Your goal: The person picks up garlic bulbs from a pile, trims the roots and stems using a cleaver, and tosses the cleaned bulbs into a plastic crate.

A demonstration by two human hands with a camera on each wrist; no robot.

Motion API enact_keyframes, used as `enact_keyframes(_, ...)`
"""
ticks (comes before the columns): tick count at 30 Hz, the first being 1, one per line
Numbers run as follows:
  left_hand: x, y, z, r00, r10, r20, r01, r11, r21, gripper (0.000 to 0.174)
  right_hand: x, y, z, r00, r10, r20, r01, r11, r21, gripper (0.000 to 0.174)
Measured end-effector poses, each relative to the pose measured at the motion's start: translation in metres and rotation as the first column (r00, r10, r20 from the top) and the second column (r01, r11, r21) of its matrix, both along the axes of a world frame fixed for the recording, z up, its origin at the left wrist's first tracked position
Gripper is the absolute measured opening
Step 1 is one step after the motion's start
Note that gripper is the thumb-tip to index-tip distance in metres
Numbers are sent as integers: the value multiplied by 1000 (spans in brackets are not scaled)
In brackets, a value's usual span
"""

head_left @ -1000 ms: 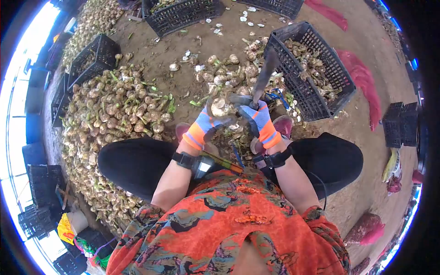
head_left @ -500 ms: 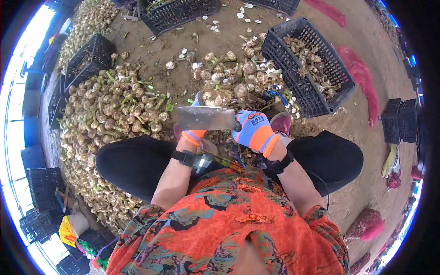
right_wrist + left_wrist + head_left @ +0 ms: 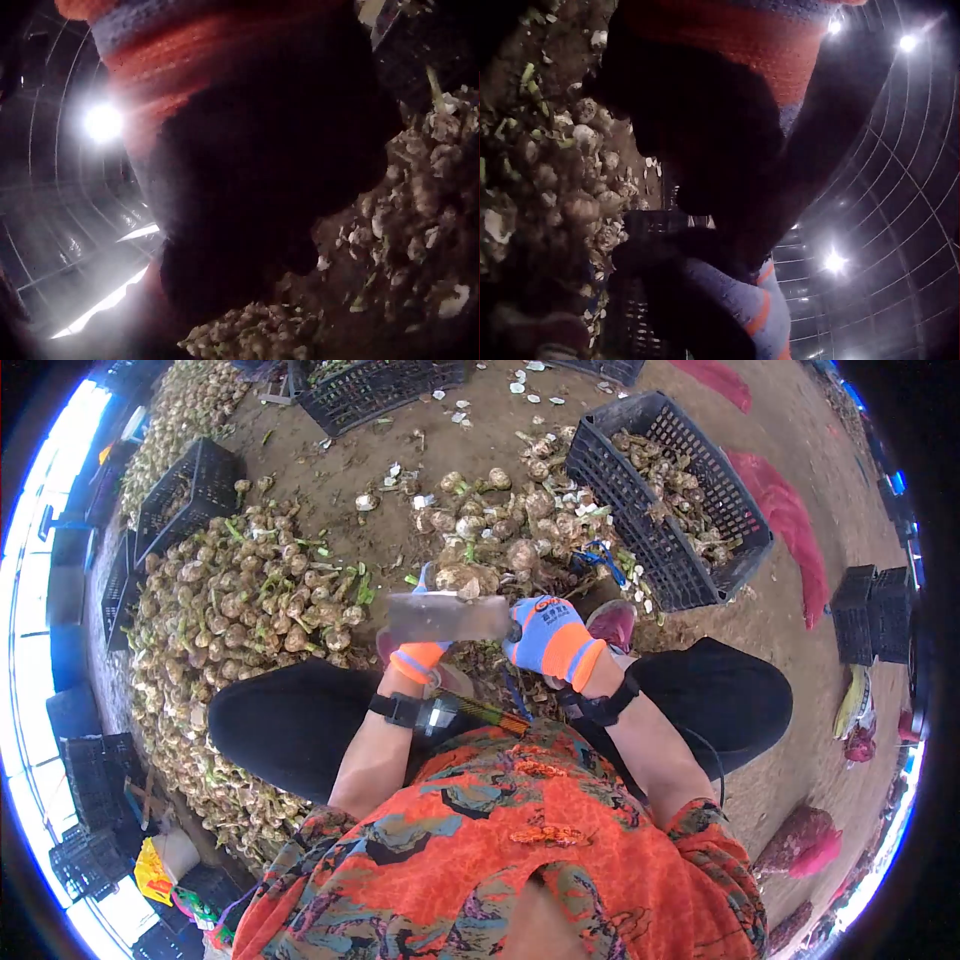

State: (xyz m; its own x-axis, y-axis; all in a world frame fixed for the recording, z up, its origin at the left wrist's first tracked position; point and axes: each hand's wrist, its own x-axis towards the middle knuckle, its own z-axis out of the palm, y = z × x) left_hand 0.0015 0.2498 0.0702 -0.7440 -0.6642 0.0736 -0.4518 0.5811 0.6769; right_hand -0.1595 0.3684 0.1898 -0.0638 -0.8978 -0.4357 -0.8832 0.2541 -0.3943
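In the head view my right hand (image 3: pixel 553 638), in a blue and orange glove, grips the handle of a cleaver (image 3: pixel 447 619). Its broad grey blade lies level, pointing left across the front of my left hand (image 3: pixel 420 656). Just beyond the blade shows a round, brownish root vegetable (image 3: pixel 458 577), with a pale patch at the blade's edge. My left hand holds that vegetable; a blue fingertip shows at its left side, and the blade hides most of the fingers. Both wrist views are dark, with the gloved hands (image 3: pixel 735 300) (image 3: pixel 255 165) largely in shadow.
A large heap of similar vegetables (image 3: pixel 240 600) lies on the left. More bulbs (image 3: pixel 490 520) and pale trimmings lie ahead on the dirt floor. A black crate (image 3: pixel 640 510) holding trimmings stands front right, beside pink net sacks (image 3: pixel 780 510). Another crate (image 3: pixel 185 500) stands at the back left.
The cleaver has swung from pointing up and away to lying level across the left hand. My right hand has turned its back upward. Over the last half second the blade shifted only slightly.
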Motion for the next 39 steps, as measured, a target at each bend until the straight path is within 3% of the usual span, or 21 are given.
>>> enact_keyframes(1,-8,9,31,891,339,-303,-43,726,686,47,4,3,-3,998,56,-1,-55,994,-93,42)
enact_keyframes(2,-16,19,68,640,732,-234,237,101,966,46,6,3,-6,999,54,3,-54,995,-88,42)
enact_keyframes(4,-12,22,73,659,710,-251,111,238,965,44,6,1,-11,998,69,-12,-70,992,-102,41)
enact_keyframes(6,2,9,51,982,-114,-150,140,975,173,43,-4,-1,-29,998,45,-54,-49,997,-68,43)
enact_keyframes(8,6,17,50,992,-90,-83,97,992,83,41,-3,0,-32,999,35,-37,-37,997,-71,44)
enact_keyframes(10,-1,14,38,808,303,-505,234,622,747,39,-4,1,-32,999,9,-41,-13,994,-110,45)
enact_keyframes(12,-3,17,48,823,251,-510,186,729,659,36,-2,0,-27,998,28,-47,-30,998,-47,45)
enact_keyframes(16,0,-1,26,881,330,-340,105,564,819,25,-4,-2,-31,1000,21,-15,-22,998,-53,47)
enact_keyframes(17,-13,6,53,999,-39,38,29,969,244,20,-6,-1,-44,1000,-13,10,14,996,-89,44)
enact_keyframes(18,-30,3,71,843,-37,537,303,857,-416,16,-14,-7,-57,999,-42,17,44,989,-144,41)
enact_keyframes(19,-29,7,55,997,-73,-19,49,814,-579,12,-12,1,-78,999,-48,5,48,994,-102,43)
enact_keyframes(22,-20,9,69,952,-33,304,137,935,-328,16,-6,2,-61,990,-128,54,133,986,-102,46)
enact_keyframes(24,-23,4,73,999,-12,38,18,985,-169,28,-15,3,-67,998,-62,13,63,983,-175,44)
enact_keyframes(26,-17,24,87,936,116,-332,46,896,442,39,-30,1,-91,999,-28,-46,25,998,-52,39)
enact_keyframes(27,-8,27,86,809,408,-423,253,409,877,38,-52,10,-116,843,-486,232,515,853,-83,38)
enact_keyframes(28,-13,10,80,689,654,-312,549,-189,814,38,-77,17,-131,829,-559,-20,557,829,-44,42)
enact_keyframes(33,-2,-13,74,842,259,-473,280,539,794,58,-44,-4,-64,369,-383,847,790,610,-69,9)
enact_keyframes(34,-6,-26,35,744,505,-437,289,347,892,52,-42,-4,-89,455,-324,829,739,657,-148,10)
enact_keyframes(36,-6,-25,65,637,688,-348,566,-111,817,52,-23,-2,-79,-64,-130,989,785,606,131,10)
enact_keyframes(38,-8,-24,58,622,695,-360,493,10,870,53,-10,3,-52,286,-256,923,759,649,-55,10)
enact_keyframes(39,-8,-24,52,600,709,-370,409,126,904,54,-4,3,-45,219,-250,943,761,649,-5,9)
